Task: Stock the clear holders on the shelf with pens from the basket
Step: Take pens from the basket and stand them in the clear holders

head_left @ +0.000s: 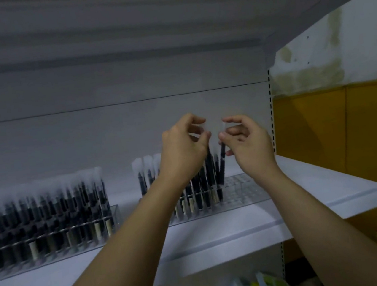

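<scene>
**Second holder half stocked, one pen going in**

We see both hands raised close together in the middle of the frame, in front of the shelf [320,187]. The right hand [249,142] pinches a dark pen [222,162] near its pale cap between thumb and forefinger. The barrel slants down towards the half-filled holder [244,190]. The left hand [183,150] has its fingers curled just above the standing pens [200,189]. We cannot tell whether it grips one of them or nothing, since the pale caps blur against the back wall. The two hands do not touch.

By our reading, the job is well past its midpoint. The full holder [114,215] at the lower left of the frame is packed with pens from end to end. The half-filled holder, centre frame, carries pens over its left part, while the slots at its right end stand bare. What is left, we judge, is to seat the held pen at the edge of the filled rows and then fill those bare slots. We cannot make out the basket anywhere, so we cannot say how many pens remain to be shelved.
</scene>
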The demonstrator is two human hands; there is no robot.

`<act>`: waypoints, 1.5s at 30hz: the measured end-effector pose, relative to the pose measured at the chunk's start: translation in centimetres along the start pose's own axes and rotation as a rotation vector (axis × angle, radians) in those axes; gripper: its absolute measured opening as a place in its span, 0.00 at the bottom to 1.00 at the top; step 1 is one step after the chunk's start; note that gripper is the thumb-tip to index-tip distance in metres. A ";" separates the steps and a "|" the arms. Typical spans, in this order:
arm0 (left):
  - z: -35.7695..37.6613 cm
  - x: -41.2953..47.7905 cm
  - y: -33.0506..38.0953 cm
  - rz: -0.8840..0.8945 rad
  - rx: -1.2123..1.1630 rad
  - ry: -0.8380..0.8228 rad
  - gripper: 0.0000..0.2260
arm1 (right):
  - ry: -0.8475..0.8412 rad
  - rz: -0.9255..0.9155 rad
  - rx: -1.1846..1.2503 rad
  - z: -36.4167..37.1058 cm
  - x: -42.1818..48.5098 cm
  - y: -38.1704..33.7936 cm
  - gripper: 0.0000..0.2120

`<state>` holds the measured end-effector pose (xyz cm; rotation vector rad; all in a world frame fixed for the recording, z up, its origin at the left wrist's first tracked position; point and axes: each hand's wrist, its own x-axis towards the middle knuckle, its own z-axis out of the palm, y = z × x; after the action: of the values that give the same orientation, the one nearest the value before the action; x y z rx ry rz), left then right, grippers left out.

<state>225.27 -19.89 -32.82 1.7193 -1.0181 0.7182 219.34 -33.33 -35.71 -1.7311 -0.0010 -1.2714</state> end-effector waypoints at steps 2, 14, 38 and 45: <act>-0.1 0.0 0.1 0.006 0.006 -0.013 0.07 | -0.020 0.012 -0.022 0.1 -0.3 0.5 0.12; 1.0 -1.1 -1.2 -0.084 0.313 -0.091 0.07 | -0.434 0.001 -0.508 -1.0 -3.0 1.6 0.28; -3.3 -8.3 0.9 0.097 0.346 -0.101 0.17 | -0.473 -0.021 -0.671 -2.6 -7.5 -3.4 0.31; -5.9 -14.9 1.3 0.071 0.384 -0.133 0.15 | -0.481 -0.056 -0.611 -1.9 -13.9 -5.7 0.29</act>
<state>217.03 -10.03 -42.49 2.0913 -1.0884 0.8988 208.70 -24.60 -42.14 -2.5490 0.0652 -0.9098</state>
